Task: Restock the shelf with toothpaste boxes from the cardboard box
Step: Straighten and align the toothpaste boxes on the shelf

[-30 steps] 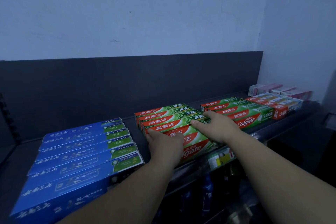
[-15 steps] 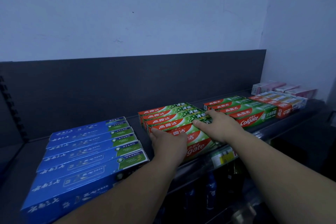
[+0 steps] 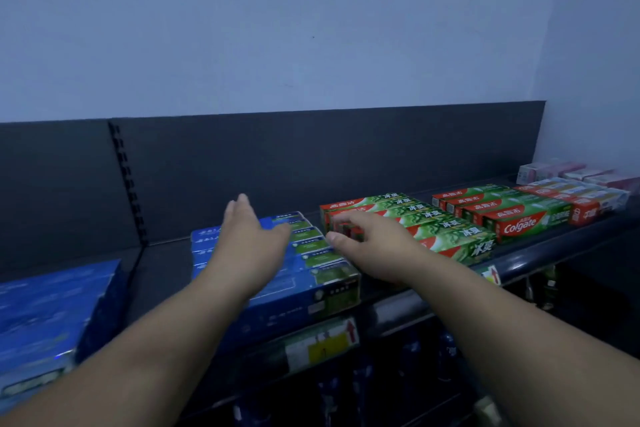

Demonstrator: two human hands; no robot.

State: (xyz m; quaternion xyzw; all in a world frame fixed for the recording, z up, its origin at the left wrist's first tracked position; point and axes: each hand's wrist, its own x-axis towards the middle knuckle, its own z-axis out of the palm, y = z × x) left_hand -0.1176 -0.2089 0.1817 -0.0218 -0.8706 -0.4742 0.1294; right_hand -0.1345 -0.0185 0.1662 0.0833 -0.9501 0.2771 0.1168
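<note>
Our left hand is hovering flat over the blue toothpaste boxes, fingers straight and spread, thumb out to the right, gripping nothing. We cannot tell whether the palm is touching the top box. Our right hand is lying just beside it, over the gap between the blue stack and the red-and-green toothpaste boxes. Its fingers are stretched loosely towards the left end of that stack and are also released; they are blurred, so we are not claiming contact.

Both stacks are sitting on the dark shelf, lengthwise along it, near the front edge. To the right, a second group of red-and-green boxes marked Colgate is lying apart from the first. Red-and-white boxes are sitting beyond these, and pink boxes are lying at the far end by the corner. At the far left a larger blue pack is resting on the next shelf section. A yellow price label is hanging on the rail below the blue stack. A dark back panel is rising behind everything, under a pale wall.
</note>
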